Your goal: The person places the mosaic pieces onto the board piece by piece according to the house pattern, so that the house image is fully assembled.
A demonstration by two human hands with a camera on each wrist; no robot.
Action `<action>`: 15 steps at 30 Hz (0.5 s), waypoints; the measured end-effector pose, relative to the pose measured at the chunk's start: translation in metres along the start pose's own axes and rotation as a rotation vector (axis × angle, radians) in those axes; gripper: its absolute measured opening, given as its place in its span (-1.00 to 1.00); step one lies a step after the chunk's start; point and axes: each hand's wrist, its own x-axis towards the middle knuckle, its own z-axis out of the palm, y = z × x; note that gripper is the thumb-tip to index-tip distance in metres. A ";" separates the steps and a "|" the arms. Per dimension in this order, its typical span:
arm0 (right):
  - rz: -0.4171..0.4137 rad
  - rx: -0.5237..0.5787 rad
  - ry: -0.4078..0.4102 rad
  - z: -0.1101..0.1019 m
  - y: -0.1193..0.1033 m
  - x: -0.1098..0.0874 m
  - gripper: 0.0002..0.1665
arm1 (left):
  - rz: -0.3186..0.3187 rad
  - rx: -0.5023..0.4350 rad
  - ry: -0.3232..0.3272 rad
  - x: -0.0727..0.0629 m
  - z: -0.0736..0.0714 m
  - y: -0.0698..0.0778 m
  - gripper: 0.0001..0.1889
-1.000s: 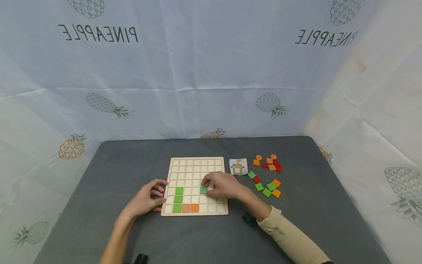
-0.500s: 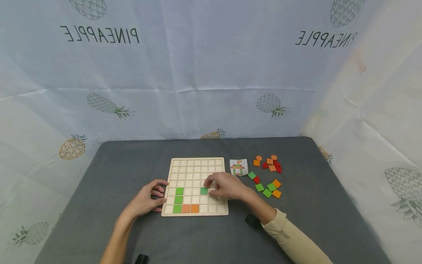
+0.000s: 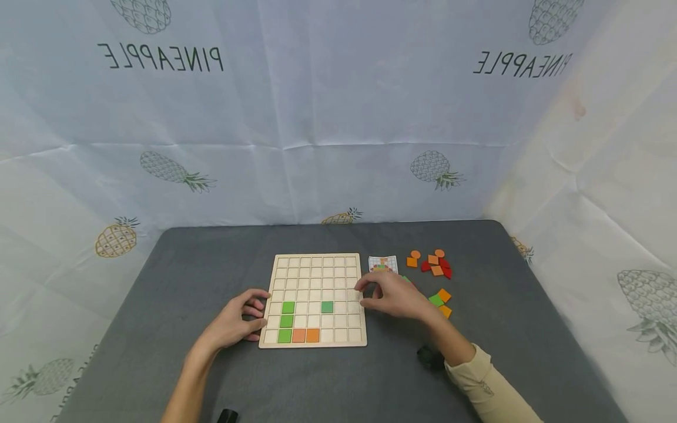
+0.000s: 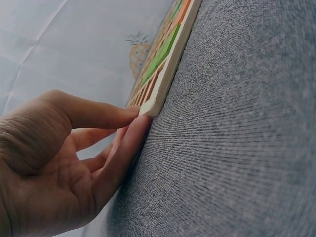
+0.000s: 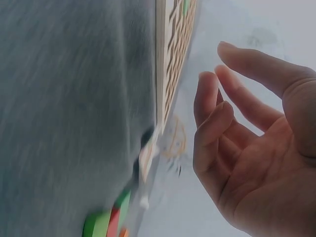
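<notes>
Behind everything you have a pale cloth (image 3: 338,100) printed with pineapples and, twice near the top, the word PINEAPPLE in mirror-reversed capitals; no brand is readable. Below it is your grey bench (image 3: 317,385), and flat on it, in front of you, lies the gridded board (image 3: 315,282). The board looks like stiff, fairly light wood, so it may slide if you push sideways; its rim is the place to hold it. The print on your right sleeve (image 3: 494,385) is too small to read. Your left hand (image 3: 235,314) pinches the board's left edge, thumb at the rim; your right hand (image 3: 398,294), fingers bent loosely and thumb apart, holds nothing you can see, by the board's right edge. That hand partly covers the card (image 3: 384,261), which shows a coloured grid; it seems thin and easily creased, best lifted by a corner. Smallest are your pieces: three green tiles (image 3: 287,321) in a column on the board, two orange tiles (image 3: 313,335) along its near row, a lone green tile (image 3: 327,307) farther right, and loose red pieces (image 3: 446,272) beyond the card. They look hard, light and perhaps slick, so pinch them by opposite edges.
</notes>
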 end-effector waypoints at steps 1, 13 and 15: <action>0.014 -0.001 0.008 -0.003 0.003 -0.003 -0.67 | 0.005 0.002 -0.001 0.000 0.000 0.000 -0.38; 0.138 0.054 0.109 -0.033 0.042 -0.029 -0.63 | 0.006 0.002 0.004 0.001 0.000 -0.002 -0.39; 0.156 0.041 0.124 -0.035 0.049 -0.031 -0.62 | 0.011 0.003 0.000 0.001 0.001 -0.003 -0.40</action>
